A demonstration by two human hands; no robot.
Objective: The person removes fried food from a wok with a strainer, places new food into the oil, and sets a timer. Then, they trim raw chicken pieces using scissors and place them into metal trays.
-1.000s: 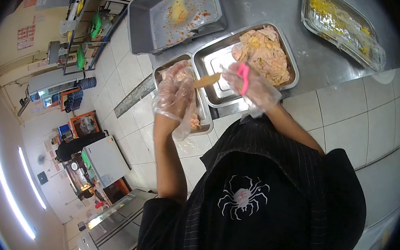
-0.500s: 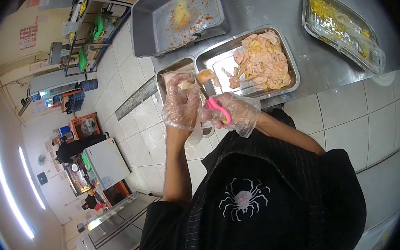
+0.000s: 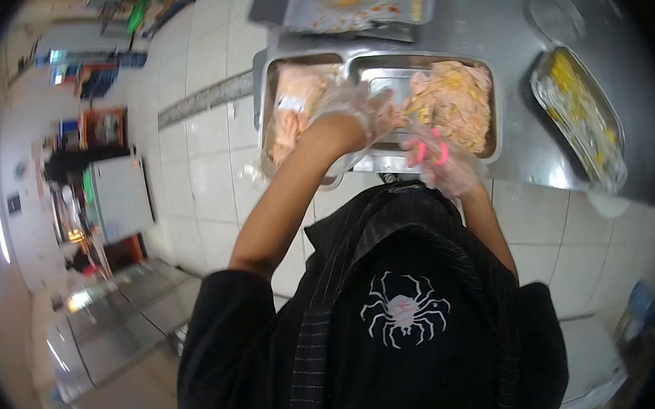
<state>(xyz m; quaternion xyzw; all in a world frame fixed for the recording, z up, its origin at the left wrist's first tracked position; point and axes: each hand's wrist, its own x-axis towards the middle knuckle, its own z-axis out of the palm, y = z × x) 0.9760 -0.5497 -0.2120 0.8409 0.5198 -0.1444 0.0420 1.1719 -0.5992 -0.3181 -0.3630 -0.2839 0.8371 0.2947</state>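
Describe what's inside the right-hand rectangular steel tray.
The tray holds pale pink, yellow-streaked pieces of apparent raw meat heaped at right, bare metal beside them. The clear-gloved left hand and right hand cover parts; what lies underneath cannot be seen.

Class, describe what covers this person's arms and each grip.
Left grip and right grip each wear a loose, wrinkled, clear plastic glove. The forearms are bare. The black sleeves are short.
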